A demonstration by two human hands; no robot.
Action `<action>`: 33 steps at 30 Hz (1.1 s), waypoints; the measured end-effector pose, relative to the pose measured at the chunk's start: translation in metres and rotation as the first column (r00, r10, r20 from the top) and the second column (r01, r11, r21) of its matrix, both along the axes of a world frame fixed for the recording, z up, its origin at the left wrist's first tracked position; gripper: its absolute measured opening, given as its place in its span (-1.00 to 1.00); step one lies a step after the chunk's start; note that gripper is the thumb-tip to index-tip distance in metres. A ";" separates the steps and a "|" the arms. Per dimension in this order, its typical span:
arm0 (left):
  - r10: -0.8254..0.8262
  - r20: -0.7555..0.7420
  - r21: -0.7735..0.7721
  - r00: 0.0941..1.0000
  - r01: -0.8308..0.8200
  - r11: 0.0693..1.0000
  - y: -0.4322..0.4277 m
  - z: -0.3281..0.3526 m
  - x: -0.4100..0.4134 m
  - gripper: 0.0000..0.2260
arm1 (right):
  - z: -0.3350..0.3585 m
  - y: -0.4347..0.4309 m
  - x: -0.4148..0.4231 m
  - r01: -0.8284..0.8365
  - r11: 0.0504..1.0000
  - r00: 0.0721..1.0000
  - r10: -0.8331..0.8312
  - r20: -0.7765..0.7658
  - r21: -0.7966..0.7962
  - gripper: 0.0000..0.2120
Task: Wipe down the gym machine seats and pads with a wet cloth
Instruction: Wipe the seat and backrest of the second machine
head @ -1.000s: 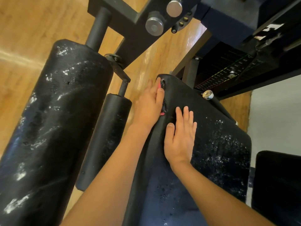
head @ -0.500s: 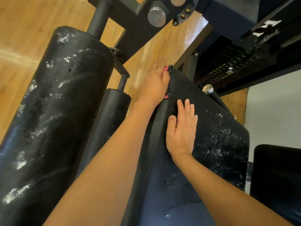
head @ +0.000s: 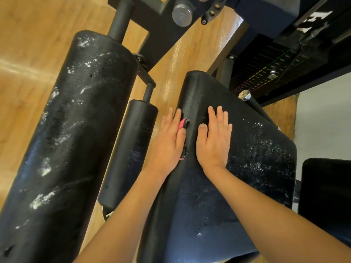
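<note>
A black padded seat (head: 247, 168) fills the centre and right, wet and speckled with white foam. My left hand (head: 168, 143) lies flat against the seat's left side edge, pressing a dark cloth with a pink trim (head: 183, 126) under its fingers; only a strip of the cloth shows. My right hand (head: 214, 141) rests flat on the seat top, fingers straight, holding nothing. A large black roller pad (head: 62, 139) stands to the left, streaked with foam. A smaller black roller pad (head: 131, 149) sits between it and the seat.
The machine's dark metal frame and a round steel knob (head: 182, 15) cross the top. A weight stack (head: 266, 73) stands at the upper right. A chrome pin (head: 244, 95) sticks out beside the seat. Another black pad (head: 326, 196) is at the right edge. Wooden floor lies below.
My left hand has slid with the cloth back down the seat's left edge from its far corner. My right hand has stayed flat on the seat top.
</note>
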State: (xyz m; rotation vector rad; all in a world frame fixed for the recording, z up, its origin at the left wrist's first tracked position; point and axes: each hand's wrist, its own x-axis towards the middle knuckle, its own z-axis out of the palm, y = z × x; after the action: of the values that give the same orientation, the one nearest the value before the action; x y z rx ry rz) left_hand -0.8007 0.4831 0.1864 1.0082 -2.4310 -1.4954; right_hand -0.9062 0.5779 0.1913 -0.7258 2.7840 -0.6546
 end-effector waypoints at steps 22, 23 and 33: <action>-0.125 0.112 -0.068 0.986 0.133 0.989 0.004 0.004 0.019 -0.50 | 0.002 -0.002 0.001 0.005 1.000 1.000 -0.005 -0.025 0.023 -0.47; -0.124 0.145 -0.107 0.982 0.140 0.984 0.003 0.004 0.017 -0.50 | 0.001 -0.002 0.001 0.008 1.000 1.000 -0.008 -0.026 0.027 -0.47; -0.076 0.240 -0.146 0.968 0.113 0.983 0.054 0.006 0.075 -0.50 | 0.002 -0.001 0.001 0.007 1.000 1.000 -0.006 -0.018 0.019 -0.47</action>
State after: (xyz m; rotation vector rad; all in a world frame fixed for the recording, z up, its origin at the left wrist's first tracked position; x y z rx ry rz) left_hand -0.7257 0.5368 0.1921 1.1048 -2.7451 -1.2457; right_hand -0.9048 0.5765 0.1934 -0.7231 2.8065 -0.6243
